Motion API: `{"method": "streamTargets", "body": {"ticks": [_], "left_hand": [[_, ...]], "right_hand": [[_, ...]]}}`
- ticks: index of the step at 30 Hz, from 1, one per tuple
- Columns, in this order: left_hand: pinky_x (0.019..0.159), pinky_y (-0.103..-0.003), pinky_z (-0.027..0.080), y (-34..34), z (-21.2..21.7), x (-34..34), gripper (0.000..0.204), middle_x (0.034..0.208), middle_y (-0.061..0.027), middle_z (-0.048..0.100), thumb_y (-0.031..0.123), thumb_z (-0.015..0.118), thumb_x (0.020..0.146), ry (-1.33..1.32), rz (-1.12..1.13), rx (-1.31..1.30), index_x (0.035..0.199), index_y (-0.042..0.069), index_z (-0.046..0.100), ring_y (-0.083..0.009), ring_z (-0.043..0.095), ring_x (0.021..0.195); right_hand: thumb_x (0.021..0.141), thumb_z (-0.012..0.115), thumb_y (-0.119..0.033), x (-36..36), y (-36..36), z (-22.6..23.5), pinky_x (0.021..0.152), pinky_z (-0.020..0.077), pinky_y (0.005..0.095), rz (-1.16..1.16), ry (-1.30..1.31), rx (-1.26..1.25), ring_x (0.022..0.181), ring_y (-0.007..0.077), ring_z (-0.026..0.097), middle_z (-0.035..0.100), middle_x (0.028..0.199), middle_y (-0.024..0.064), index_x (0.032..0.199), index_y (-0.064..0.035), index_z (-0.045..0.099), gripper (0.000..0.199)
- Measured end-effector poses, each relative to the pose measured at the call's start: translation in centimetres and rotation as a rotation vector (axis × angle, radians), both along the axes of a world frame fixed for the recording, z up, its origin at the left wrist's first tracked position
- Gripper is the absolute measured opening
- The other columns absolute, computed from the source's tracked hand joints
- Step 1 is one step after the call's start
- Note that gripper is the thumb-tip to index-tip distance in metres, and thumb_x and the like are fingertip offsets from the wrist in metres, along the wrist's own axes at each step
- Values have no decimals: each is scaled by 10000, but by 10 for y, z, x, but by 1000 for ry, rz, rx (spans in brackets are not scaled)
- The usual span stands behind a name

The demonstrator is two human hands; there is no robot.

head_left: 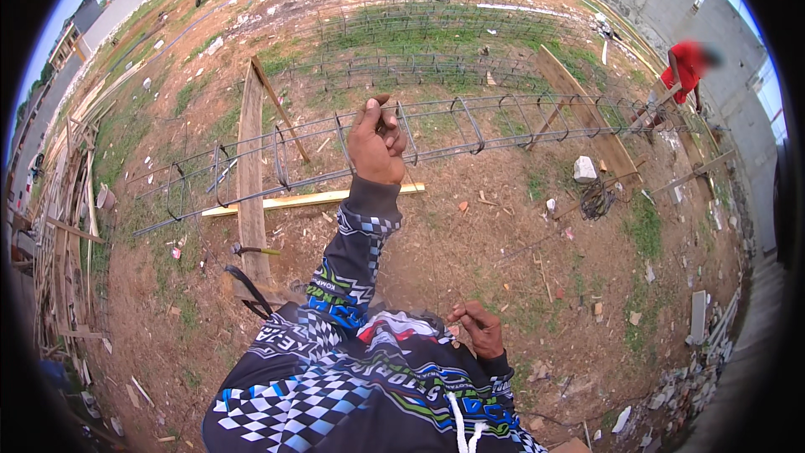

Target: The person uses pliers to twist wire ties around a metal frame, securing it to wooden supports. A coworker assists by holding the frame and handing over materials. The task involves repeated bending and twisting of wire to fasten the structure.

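My left hand (377, 143) is stretched out over a long rebar cage (457, 148), between two of its square stirrups. Its fingers are curled in, and I cannot make out whether they pinch anything or touch the steel. Held low and close to my body, my right hand (480, 329) has bent fingers drawn together; anything in them is too small to name. The cage runs left to right, resting on an upright wooden plank stand (251, 151) at left and a slanted plank (591, 113) at right.
A hammer (256, 250) lies on the left stand's lower board. Below the cage lies a yellowish wood strip (335, 197). A coil of wire (596, 200) sits beside a white block (584, 169). More rebar cages (436, 25) lie behind. A person in red (683, 71) bends at the cage's far right end.
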State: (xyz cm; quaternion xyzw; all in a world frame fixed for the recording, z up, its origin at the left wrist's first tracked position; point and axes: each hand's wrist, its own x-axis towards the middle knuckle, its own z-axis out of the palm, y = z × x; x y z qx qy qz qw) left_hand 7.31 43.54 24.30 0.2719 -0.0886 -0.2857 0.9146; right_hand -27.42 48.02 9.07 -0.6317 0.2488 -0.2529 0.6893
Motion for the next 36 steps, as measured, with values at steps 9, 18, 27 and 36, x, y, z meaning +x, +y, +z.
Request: {"method": "streamTargets", "body": {"ticks": [9, 18, 27, 36], "left_hand": [[415, -225, 259, 7, 3, 7, 229, 684, 4, 513, 247, 499, 1005, -33, -14, -48, 1119, 57, 552, -63, 345, 477], [410, -238, 245, 14, -1, 53, 201, 665, -3, 480, 244, 470, 1018, 135, -115, -321, 1112, 78, 532, -82, 322, 464], [376, -226, 235, 37, -31, 94, 220, 663, -6, 471, 225, 488, 1013, -42, -71, -276, 1134, 48, 533, -73, 317, 446], [396, -226, 221, 36, -25, 95, 237, 682, -9, 438, 182, 461, 1021, -88, -91, -359, 1163, 2, 524, -64, 269, 474]], "right_hand": [[926, 588, -74, -7, 2, 9, 870, 454, 336, 48, 15, 78, 945, 209, 603, 676, 921, 129, 970, -4, 677, 121], [1000, 460, -340, -4, -9, 23, 960, 387, 413, 347, -231, 317, 906, 244, 618, 659, 906, 170, 914, 2, 617, 386], [982, 528, -274, -8, -19, 64, 757, 456, 293, 175, 49, 40, 799, 144, 598, 674, 853, 85, 914, -12, 656, 300], [969, 551, -207, -17, -18, 60, 626, 441, 260, 16, 7, -16, 682, 92, 566, 642, 774, 37, 849, -3, 656, 259]]}}
